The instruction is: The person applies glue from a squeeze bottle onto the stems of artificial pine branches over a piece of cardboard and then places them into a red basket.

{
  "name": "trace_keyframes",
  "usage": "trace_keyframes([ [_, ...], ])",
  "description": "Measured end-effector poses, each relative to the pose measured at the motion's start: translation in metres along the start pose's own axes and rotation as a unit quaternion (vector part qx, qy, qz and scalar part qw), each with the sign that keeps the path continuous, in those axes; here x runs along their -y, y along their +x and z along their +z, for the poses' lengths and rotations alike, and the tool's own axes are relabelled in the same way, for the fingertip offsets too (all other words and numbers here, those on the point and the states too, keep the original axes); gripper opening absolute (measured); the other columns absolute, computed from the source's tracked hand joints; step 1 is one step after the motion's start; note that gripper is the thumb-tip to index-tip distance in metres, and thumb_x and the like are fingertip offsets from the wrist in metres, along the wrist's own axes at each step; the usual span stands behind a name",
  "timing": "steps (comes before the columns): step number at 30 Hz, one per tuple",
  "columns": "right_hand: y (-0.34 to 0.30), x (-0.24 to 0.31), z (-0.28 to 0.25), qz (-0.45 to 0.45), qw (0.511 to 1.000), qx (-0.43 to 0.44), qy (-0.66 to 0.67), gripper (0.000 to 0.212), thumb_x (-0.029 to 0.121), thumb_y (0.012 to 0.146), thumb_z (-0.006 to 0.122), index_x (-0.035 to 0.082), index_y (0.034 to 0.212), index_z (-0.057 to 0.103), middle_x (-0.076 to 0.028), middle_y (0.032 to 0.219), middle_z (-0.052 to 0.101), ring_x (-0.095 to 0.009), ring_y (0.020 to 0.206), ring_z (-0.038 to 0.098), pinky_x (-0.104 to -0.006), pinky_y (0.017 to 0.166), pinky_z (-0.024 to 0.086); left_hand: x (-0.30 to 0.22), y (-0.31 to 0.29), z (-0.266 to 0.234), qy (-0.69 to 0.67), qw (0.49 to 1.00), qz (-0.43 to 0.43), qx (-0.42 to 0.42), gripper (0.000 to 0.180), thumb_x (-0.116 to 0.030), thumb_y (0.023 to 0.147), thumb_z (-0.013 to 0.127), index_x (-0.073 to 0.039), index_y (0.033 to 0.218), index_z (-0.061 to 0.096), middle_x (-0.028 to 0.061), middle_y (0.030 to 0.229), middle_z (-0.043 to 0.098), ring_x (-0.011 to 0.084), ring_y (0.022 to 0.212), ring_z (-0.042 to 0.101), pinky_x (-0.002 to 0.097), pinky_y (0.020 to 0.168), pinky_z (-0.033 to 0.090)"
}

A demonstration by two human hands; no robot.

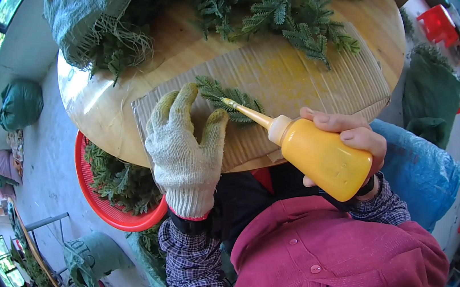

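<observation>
My right hand is bare and wrapped round a squeeze bottle of yellow-orange liquid. The bottle tilts up to the left, its long tapered nozzle ending at a small green fir sprig. That sprig lies on a corrugated cardboard sheet marked with yellow stains. My left hand, in a whitish knitted glove with yellowed fingertips, is at the sprig's left end. Its fingers and thumb are spread apart, the index finger and thumb close against the sprig; whether they press on it is hard to see.
A round wooden table carries the cardboard, with more fir branches at its far side beside a frayed green woven sack. Below its left edge stands a red basket full of greenery. A blue plastic sack sits at the right.
</observation>
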State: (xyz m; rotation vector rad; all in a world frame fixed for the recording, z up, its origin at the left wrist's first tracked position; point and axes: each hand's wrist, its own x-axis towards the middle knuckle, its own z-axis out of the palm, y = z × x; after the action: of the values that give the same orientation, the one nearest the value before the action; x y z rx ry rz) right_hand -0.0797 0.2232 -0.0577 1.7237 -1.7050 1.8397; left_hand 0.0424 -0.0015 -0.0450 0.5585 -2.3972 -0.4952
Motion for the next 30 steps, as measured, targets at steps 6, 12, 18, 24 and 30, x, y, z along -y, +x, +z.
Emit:
trace_keyframes([
  [6, 0.002, -0.001, 0.004, -0.004, 1.000, 0.010, -0.006, 0.080, 0.011, 0.071, 0.096, 0.010, 0.127, 0.039, -0.026, 0.127, 0.059, -0.043, 0.118, 0.065, -0.0630, 0.099, 0.055, -0.001, 0.004, -0.008, 0.045, 0.999, 0.017, 0.006, 0.058, -0.020, 0.077, 0.086, -0.005, 0.129, 0.066, 0.0205, 0.123, 0.065, 0.0396, 0.109, 0.063, 0.0471, 0.095, 0.051],
  [12, 0.006, 0.000, 0.005, -0.004, 1.000, 0.030, -0.009, 0.080, 0.007, 0.068, 0.096, 0.009, 0.126, 0.041, -0.028, 0.127, 0.059, -0.047, 0.116, 0.066, -0.0622, 0.098, 0.056, 0.001, 0.007, -0.007, 0.026, 0.999, 0.025, 0.032, 0.058, -0.019, 0.078, 0.085, -0.005, 0.131, 0.065, 0.0201, 0.120, 0.066, 0.0372, 0.103, 0.066, 0.0451, 0.092, 0.053],
  [18, 0.007, -0.008, 0.007, -0.043, 0.999, -0.004, 0.017, 0.059, 0.008, 0.081, 0.087, 0.002, 0.125, 0.048, -0.030, 0.126, 0.061, -0.043, 0.114, 0.068, -0.0589, 0.098, 0.058, -0.002, 0.012, -0.025, -0.136, 0.983, -0.122, 0.007, 0.040, -0.017, 0.090, 0.074, -0.003, 0.127, 0.068, 0.0179, 0.109, 0.072, 0.0295, 0.089, 0.070, 0.0390, 0.085, 0.055],
  [24, 0.007, -0.009, 0.006, -0.044, 0.998, 0.011, 0.033, 0.060, 0.015, 0.083, 0.086, 0.002, 0.127, 0.048, -0.031, 0.128, 0.061, -0.045, 0.117, 0.066, -0.0600, 0.099, 0.056, 0.017, 0.028, -0.040, -0.157, 0.971, -0.166, 0.066, 0.033, -0.024, 0.098, 0.067, -0.001, 0.122, 0.072, 0.0176, 0.100, 0.074, 0.0243, 0.085, 0.069, 0.0350, 0.080, 0.054],
  [30, 0.004, -0.011, 0.010, -0.042, 0.999, -0.004, 0.026, 0.058, 0.015, 0.083, 0.086, 0.002, 0.126, 0.049, -0.031, 0.128, 0.061, -0.046, 0.117, 0.066, -0.0591, 0.099, 0.056, 0.008, 0.043, -0.027, -0.103, 0.972, -0.169, 0.130, 0.035, -0.032, 0.097, 0.068, 0.001, 0.108, 0.075, 0.0176, 0.087, 0.072, 0.0208, 0.076, 0.067, 0.0347, 0.074, 0.052],
])
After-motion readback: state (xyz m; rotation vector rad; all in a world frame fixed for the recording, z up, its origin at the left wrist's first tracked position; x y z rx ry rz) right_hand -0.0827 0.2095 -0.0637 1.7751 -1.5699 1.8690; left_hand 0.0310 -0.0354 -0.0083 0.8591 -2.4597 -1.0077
